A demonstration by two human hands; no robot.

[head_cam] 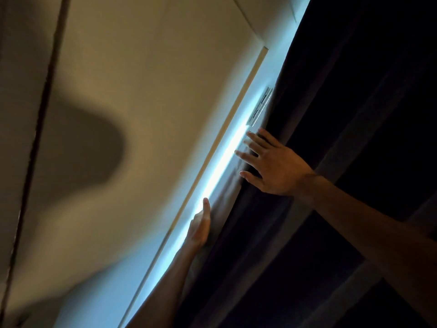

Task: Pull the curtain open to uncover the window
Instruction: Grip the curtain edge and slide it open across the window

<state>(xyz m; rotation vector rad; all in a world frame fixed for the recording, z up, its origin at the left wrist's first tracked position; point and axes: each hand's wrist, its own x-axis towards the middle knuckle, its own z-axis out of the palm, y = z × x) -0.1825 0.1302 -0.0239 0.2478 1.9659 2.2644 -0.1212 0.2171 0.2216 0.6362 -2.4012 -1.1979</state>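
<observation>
A dark, heavy curtain point(331, 138) fills the right side of the tilted head view and hangs in long folds. Along its left edge a narrow strip of bright bluish daylight point(220, 169) shows from the window behind. My right hand point(269, 164) lies flat on the curtain's edge with its fingers spread, fingertips at the lit strip. My left hand point(201, 226) is lower, fingers straight and together, pressed along the same edge; whether it grips the cloth cannot be told. The window itself is hidden behind the curtain.
A beige wall point(142, 102) with a pale trim strip point(227, 129) borders the curtain on the left. A metal hinge or bracket point(260, 107) sits just above my right hand. A dark vertical line point(40, 114) runs down the far left.
</observation>
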